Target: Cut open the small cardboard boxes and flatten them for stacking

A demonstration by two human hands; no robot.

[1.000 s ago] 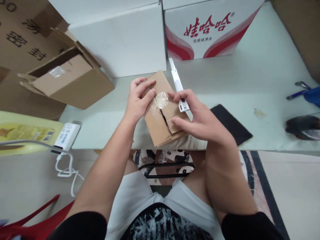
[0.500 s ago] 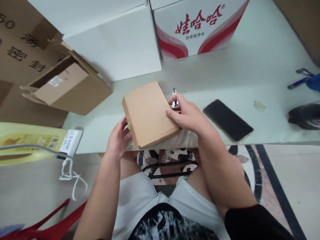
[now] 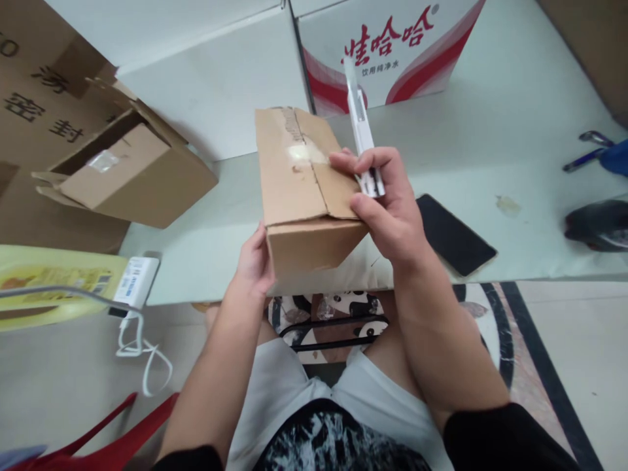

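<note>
A small brown cardboard box point(image 3: 289, 196) is tilted up at the table's front edge, its taped flap seam facing up. My left hand point(image 3: 255, 261) grips its lower left side, fingers partly hidden behind it. Between the fingers of my right hand point(image 3: 387, 203) is a white utility knife point(image 3: 362, 127), blade end pointing away from me. That same hand also touches the box's right edge. A strip of clear tape point(image 3: 307, 155) crosses the seam.
To the left stands an open carton point(image 3: 147, 176) with a smaller box inside. A black phone point(image 3: 456, 235) lies right of my hand. White cartons point(image 3: 216, 91) line the back. A yellow bottle point(image 3: 59, 281), a power bank point(image 3: 137, 281) and a dark bottle point(image 3: 598, 226) sit at the sides.
The box has been lifted and turned, so its taped seam now shows instead of a plain face. My right hand has raised the knife with it; my left hand moved right.
</note>
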